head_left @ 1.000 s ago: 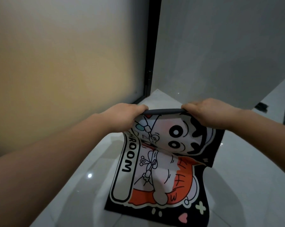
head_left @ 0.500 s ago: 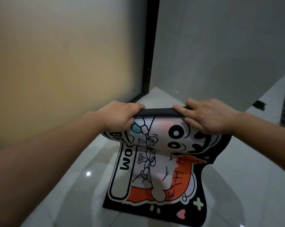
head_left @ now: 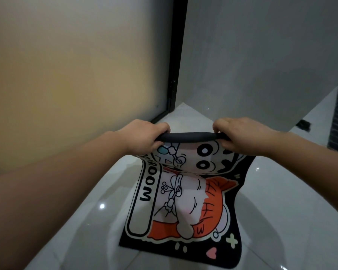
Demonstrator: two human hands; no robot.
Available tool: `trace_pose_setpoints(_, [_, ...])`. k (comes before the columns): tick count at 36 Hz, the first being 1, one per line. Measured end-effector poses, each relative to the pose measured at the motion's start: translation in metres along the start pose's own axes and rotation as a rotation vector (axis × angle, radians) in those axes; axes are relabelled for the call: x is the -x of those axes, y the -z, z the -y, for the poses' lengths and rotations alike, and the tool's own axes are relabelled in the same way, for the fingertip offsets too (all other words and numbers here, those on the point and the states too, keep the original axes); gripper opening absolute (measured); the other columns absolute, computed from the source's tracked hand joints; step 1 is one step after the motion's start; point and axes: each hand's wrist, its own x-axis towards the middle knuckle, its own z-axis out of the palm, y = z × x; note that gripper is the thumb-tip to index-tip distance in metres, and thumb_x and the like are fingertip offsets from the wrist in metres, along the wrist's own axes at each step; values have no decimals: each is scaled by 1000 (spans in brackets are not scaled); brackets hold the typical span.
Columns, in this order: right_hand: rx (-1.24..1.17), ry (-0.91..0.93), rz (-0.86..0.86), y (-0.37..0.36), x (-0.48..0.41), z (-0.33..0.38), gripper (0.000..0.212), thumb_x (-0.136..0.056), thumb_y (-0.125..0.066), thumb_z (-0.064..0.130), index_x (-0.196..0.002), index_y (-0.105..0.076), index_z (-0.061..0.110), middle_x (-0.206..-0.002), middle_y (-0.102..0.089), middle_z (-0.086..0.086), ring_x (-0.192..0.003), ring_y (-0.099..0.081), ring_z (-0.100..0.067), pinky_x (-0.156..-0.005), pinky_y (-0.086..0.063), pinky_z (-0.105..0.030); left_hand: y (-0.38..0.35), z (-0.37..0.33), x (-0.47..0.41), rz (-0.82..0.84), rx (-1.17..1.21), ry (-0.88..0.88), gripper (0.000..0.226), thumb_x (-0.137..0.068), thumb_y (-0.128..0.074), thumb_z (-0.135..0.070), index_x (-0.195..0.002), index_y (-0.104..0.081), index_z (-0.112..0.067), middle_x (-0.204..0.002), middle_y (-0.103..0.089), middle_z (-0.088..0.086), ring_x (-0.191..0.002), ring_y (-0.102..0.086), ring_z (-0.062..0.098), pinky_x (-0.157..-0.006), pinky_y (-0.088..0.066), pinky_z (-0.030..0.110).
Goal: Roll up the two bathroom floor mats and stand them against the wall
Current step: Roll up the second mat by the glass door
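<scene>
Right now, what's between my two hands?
The head view shows the rolled black edge of the cartoon bathroom mat spanning from the left hand to the right hand; both grip it.

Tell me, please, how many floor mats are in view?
1. The cartoon mat hangs between the left hand and right hand, which grip its rolled top edge; its lower end lies on the floor. Another may be out of view.

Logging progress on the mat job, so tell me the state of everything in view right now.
Cartoon mat: top edge rolled, upper part lifted, lower end lying on the floor.
Left hand: grips the mat's rolled edge at its left end.
Right hand: grips the rolled edge at its right end.
</scene>
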Motion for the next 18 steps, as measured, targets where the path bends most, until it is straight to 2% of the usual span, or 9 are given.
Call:
trace_pose_setpoints(2, [-46,-50,47,-1,0,1,20,-89,-54,23,-106,-46,15,-95,-57,-4,-73,-48,-23,-62,-35,-31,0,-1,-1,-31,3,-4,23,-92,-50,-32,-113,-44,-23,-73,-56,0,-64,-44,23,-61,-32,31])
trace_pose_setpoints(4, [-60,-88,61,-2,-1,3,19,-89,-52,21,-104,-44,13,-76,-50,-1,-67,-46,-24,-58,-34,-32,0,-2,-2,-19,64,11,19,-92,-49,-27,-109,-42,-23,-73,-54,-1,-65,-45,24,-60,-32,31])
trace_pose_setpoints(7, [10,-69,38,-4,-4,4,13,-92,-47,20,-101,-40,13,-60,-39,4,-54,-41,-21,-54,-33,-33,-1,-3,-4,27,129,45,18,-93,-45,-22,-109,-37,-27,-75,-55,0,-68,-51,26,-60,-34,32])
trace_pose_setpoints(9, [44,-57,14,-3,-4,3,11,-93,-44,22,-100,-39,16,-59,-38,6,-50,-37,-16,-54,-31,-32,-2,-1,-4,7,134,35,25,-93,-43,-22,-115,-36,-30,-87,-58,-2,-75,-55,25,-64,-36,33])
trace_pose_setpoints(11, [44,-27,-21,-2,-2,0,14,-92,-45,28,-98,-39,18,-63,-42,6,-53,-41,-19,-54,-33,-32,-2,0,-4,-38,128,-14,30,-92,-44,-25,-121,-37,-31,-101,-59,-5,-83,-57,24,-67,-39,33])
trace_pose_setpoints(13, [34,24,-58,-3,1,-3,22,-89,-44,43,-93,-36,23,-72,-51,5,-60,-47,-22,-56,-35,-32,-1,0,-5,-75,116,-59,26,-93,-45,-33,-118,-40,-29,-106,-58,-4,-89,-59,23,-67,-40,34])
trace_pose_setpoints(15, [5,38,-68,-5,2,-5,27,-89,-37,52,-91,-32,26,-75,-50,5,-62,-46,-20,-58,-33,-32,-2,0,-5,-102,81,-86,28,-93,-43,-44,-116,-42,-27,-107,-58,-3,-92,-59,22,-69,-42,34])
trace_pose_setpoints(18, [21,23,-76,-7,1,-6,22,-95,-35,45,-93,-35,23,-82,-43,8,-66,-42,-18,-61,-33,-32,-4,-2,-4,-120,53,-94,31,-95,-35,-43,-118,-43,-23,-111,-58,0,-95,-59,24,-74,-46,39])
